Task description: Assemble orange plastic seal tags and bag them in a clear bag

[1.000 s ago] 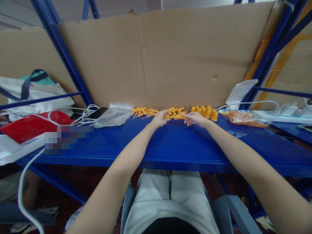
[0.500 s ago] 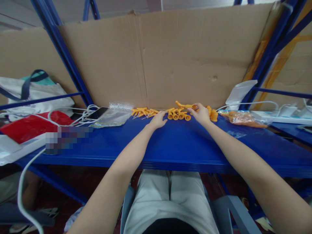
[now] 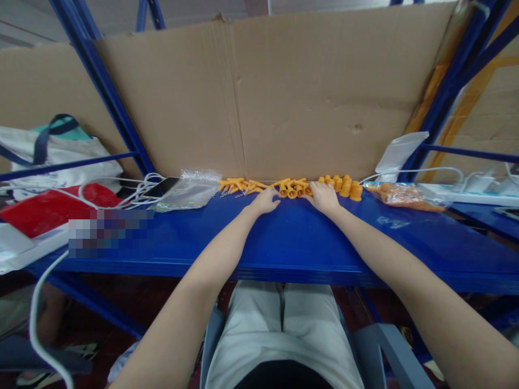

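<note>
Several orange horn-shaped pieces (image 3: pixel 292 192) lie side by side at the back of the table, their flared round mouths facing me. My left hand (image 3: pixel 265 201) rests at the left end of this row, thumb and fingers apart, with nothing visible in it. At the row's right end my right hand (image 3: pixel 323 197) is closed around the last piece, which is down on the table; the fingers partly hide it. Thin orange branching pieces (image 3: pixel 235 185) with small metal chains lie left of my left hand. Short orange caps (image 3: pixel 345 187) stand upright to the right of my right hand.
A clear plastic bag (image 3: pixel 188 192) and a phone (image 3: pixel 162 187) lie to the left, near white cables and a red pouch (image 3: pixel 60 210). On the right are a bag of orange parts (image 3: pixel 405 197) and a white power strip (image 3: pixel 458 195). A cardboard sheet (image 3: pixel 300 97) stands behind.
My right hand has come down and slightly left, bringing the raised horn-shaped piece to the end of the row. The caps show more fully now. My left hand has barely moved.
</note>
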`<state>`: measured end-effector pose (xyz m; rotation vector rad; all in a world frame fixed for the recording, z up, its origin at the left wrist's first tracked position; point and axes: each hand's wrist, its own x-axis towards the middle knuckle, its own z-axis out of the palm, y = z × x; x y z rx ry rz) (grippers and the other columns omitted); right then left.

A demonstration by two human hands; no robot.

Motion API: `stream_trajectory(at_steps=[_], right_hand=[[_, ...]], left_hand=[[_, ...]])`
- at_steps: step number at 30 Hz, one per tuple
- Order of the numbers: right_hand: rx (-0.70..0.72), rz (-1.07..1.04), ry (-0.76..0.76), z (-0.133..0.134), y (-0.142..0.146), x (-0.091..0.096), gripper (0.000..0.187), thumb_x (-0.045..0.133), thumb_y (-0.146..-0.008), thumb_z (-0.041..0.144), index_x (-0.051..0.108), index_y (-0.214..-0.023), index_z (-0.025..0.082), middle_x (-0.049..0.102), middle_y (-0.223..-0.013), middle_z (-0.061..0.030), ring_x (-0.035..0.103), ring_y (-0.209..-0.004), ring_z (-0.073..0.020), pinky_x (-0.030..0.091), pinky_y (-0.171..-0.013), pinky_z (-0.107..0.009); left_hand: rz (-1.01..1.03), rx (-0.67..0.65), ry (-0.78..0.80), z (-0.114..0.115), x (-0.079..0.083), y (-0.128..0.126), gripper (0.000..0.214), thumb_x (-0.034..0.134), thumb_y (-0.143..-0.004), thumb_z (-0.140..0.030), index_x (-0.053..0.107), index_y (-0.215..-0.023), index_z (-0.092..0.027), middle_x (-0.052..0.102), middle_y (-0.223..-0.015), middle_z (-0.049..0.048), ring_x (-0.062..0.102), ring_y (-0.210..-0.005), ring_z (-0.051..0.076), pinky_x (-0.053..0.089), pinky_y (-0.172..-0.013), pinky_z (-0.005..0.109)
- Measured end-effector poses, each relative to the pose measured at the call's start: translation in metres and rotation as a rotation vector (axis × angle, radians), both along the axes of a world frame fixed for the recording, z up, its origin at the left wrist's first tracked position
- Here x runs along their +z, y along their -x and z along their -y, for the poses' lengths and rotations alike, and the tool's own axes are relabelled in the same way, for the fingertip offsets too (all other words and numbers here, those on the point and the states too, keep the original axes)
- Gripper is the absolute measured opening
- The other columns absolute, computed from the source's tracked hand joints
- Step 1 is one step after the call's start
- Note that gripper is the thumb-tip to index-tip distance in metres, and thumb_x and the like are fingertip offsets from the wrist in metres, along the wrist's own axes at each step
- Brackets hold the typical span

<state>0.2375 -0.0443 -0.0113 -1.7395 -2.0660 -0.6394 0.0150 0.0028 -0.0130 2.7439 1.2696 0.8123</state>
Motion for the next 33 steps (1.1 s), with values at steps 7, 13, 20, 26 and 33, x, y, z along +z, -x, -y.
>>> stream_trajectory(at_steps=[7,13,20,26,33], right_hand=[[0.09,-0.028,0.041,-0.003,-0.004,-0.004,0.038,0.039,-0.095,0.023,0.057,-0.127,0.013,0.06,-0.129,-0.0188,0.053,-0.118,-0.033,0.04,-0.093,-0.045],[0.104,-0.048,0.166,-0.006,-0.005,-0.004,0.044,0.035,-0.094,0.017,0.056,-0.133,0.015,0.058,-0.135,-0.018,0.052,-0.123,-0.0318,0.042,-0.095,-0.045],[0.024,-0.068,0.252,0.001,-0.002,0.0,0.05,0.033,-0.093,0.014,0.05,-0.14,0.017,0.054,-0.142,-0.0137,0.047,-0.13,-0.0296,0.038,-0.101,-0.049],[-0.04,-0.089,0.27,0.005,0.0,0.002,0.056,0.031,-0.09,0.008,0.046,-0.144,0.014,0.049,-0.146,-0.0164,0.042,-0.136,-0.0294,0.032,-0.107,-0.053],[-0.102,-0.111,0.208,0.004,0.002,0.001,0.046,0.037,-0.093,0.018,0.052,-0.136,0.01,0.056,-0.136,-0.0211,0.047,-0.132,-0.0318,0.031,-0.108,-0.051]], left_hand=[[-0.025,-0.005,0.008,-0.003,-0.003,-0.001,0.017,0.06,-0.079,-0.014,0.071,-0.092,-0.016,0.07,-0.106,0.0089,0.062,-0.107,0.023,0.045,-0.103,0.039],[-0.038,-0.016,-0.009,-0.004,-0.004,-0.001,0.017,0.06,-0.079,-0.014,0.071,-0.092,-0.016,0.071,-0.105,0.0089,0.063,-0.106,0.023,0.046,-0.102,0.039],[-0.071,0.003,-0.013,-0.003,-0.002,-0.001,0.019,0.059,-0.08,-0.015,0.072,-0.094,-0.015,0.072,-0.107,0.0088,0.064,-0.107,0.022,0.048,-0.102,0.038],[-0.089,0.022,-0.013,0.002,0.002,0.0,0.021,0.058,-0.081,-0.014,0.073,-0.096,-0.015,0.072,-0.109,0.0082,0.065,-0.107,0.021,0.048,-0.101,0.035],[-0.066,0.118,-0.032,0.006,0.008,0.002,0.023,0.057,-0.081,-0.016,0.074,-0.097,-0.017,0.073,-0.107,0.0068,0.065,-0.106,0.021,0.048,-0.101,0.034]])
